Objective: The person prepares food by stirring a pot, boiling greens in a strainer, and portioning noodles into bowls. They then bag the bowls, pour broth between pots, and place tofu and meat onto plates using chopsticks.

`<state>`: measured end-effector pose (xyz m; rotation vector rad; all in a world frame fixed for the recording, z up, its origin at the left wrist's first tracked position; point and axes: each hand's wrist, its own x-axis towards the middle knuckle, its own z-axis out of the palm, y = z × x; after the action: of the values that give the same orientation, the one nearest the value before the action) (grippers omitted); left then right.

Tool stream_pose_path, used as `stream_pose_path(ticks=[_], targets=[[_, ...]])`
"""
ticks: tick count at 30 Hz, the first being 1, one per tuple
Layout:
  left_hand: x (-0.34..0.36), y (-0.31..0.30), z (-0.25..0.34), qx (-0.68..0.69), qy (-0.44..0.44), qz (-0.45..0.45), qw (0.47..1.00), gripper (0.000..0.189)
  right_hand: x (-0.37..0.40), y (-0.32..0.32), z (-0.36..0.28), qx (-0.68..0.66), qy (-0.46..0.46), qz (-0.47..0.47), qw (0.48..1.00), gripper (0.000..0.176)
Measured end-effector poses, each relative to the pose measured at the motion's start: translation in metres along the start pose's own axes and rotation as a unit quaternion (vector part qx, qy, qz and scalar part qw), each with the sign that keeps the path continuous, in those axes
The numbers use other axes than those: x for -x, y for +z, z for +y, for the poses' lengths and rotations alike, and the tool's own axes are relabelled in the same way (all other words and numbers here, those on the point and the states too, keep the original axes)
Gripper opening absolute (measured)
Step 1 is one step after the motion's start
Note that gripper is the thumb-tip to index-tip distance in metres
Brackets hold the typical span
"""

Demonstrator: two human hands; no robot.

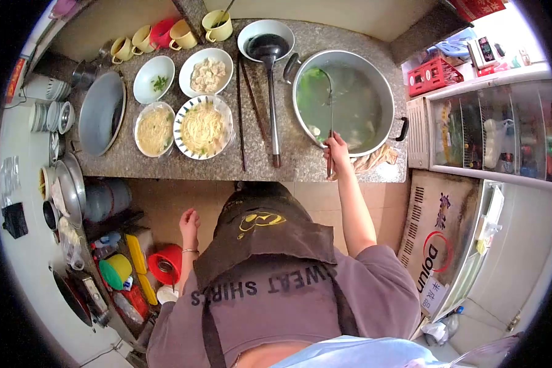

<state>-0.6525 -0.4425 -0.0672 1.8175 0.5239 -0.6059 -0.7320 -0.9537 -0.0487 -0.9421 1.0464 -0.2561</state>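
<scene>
My right hand (337, 150) is closed around the handle of a ladle (331, 110) at the near rim of a large metal pot (387, 89). The ladle's head dips into cloudy broth (359, 101), near green leaves (313, 89) on the left side. My left hand (190, 224) hangs below the counter edge, fingers loosely curled, with nothing seen in it. Left of the pot, a dark long-handled wok ladle (272, 104) rests with its head in a white bowl (251, 32). A pair of long chopsticks (242, 116) lies beside it.
Two noodle bowls (202, 127) (155, 130), a bowl of dumplings (208, 75) and a bowl with chopped greens (154, 80) stand on the stone counter (190, 165). Yellow mugs (218, 26) line the back. A big lid (102, 113) is left; a glass-door fridge (497, 129) is right.
</scene>
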Motion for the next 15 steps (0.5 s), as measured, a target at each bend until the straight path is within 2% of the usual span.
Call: stream_pose_path(ticks=[1, 3, 4, 6, 7, 9, 10, 15], targets=[[0.000, -0.004, -0.007, -0.002, -0.003, -0.004, 1.000, 0.026, 0.006, -0.012, 0.004, 0.004, 0.003, -0.001, 1.000, 0.020], [-0.010, -0.008, -0.018, 0.013, -0.016, -0.008, 1.000, 0.026, 0.015, -0.033, 0.008, -0.170, 0.115, -0.109, 0.973, 0.013], [-0.011, -0.008, -0.018, 0.023, -0.026, -0.013, 0.999, 0.026, 0.027, -0.037, 0.004, -0.167, 0.116, -0.109, 0.973, 0.013], [-0.011, -0.001, -0.015, 0.021, -0.020, -0.015, 0.999, 0.026, 0.051, -0.045, -0.002, -0.410, 0.186, -0.200, 0.870, 0.011], [-0.011, 0.004, -0.011, 0.018, -0.013, -0.018, 1.000, 0.026, 0.059, -0.050, -0.002, -0.409, 0.186, -0.199, 0.871, 0.011], [-0.016, 0.009, -0.005, 0.018, -0.004, -0.040, 0.999, 0.026, 0.071, -0.058, -0.002, -0.551, 0.218, -0.232, 0.771, 0.014], [-0.018, 0.011, -0.003, 0.017, 0.004, -0.063, 0.998, 0.026, 0.077, -0.063, -0.003, -0.564, 0.227, -0.250, 0.754, 0.014], [-0.013, 0.031, 0.015, -0.011, 0.022, -0.032, 0.999, 0.026, 0.120, -0.073, -0.030, -0.543, 0.175, -0.233, 0.788, 0.016]])
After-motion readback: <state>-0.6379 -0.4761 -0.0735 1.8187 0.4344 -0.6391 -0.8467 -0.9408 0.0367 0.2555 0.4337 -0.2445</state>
